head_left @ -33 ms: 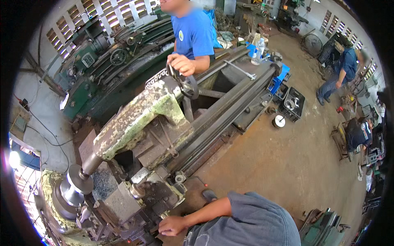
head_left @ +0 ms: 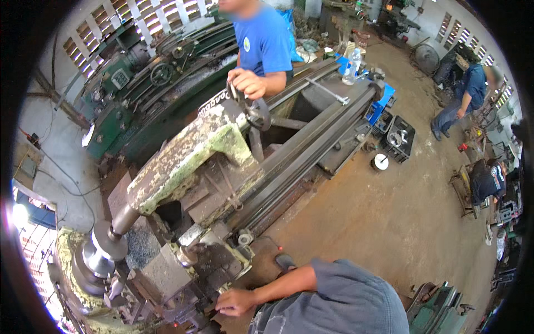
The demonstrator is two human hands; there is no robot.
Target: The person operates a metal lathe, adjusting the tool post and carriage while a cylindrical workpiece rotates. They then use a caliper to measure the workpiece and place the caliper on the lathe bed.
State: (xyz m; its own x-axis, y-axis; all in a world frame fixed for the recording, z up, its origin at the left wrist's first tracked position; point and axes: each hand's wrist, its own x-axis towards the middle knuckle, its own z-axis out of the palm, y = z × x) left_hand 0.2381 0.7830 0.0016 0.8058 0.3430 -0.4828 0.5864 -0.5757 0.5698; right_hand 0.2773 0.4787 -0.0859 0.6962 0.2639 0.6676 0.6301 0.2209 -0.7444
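Observation:
My right hand (head_left: pixel 235 302) is at the lower middle, beside the carriage (head_left: pixel 214 253) of a large worn lathe. Its fingers curl down and look closed around something at the carriage's front, which the hand itself covers. My left hand is out of view. Left of the carriage, a shiny round metal workpiece (head_left: pixel 102 256) sits at the chuck (head_left: pixel 83 281), with the tailstock quill (head_left: pixel 125 220) reaching up to it. Across the lathe, a person in a blue shirt (head_left: pixel 264 42) has a hand (head_left: pixel 248 83) on the tailstock handwheel (head_left: pixel 259 115).
Lathe bed rails (head_left: pixel 311 147) run off to the upper right. A plastic bottle (head_left: pixel 351 68) and a caliper-like tool (head_left: pixel 328 91) lie on the far end. A black crate (head_left: pixel 399 139) and a white tub (head_left: pixel 380 162) stand on the floor. Behind is a green lathe (head_left: pixel 119 78). Two other people are at the right.

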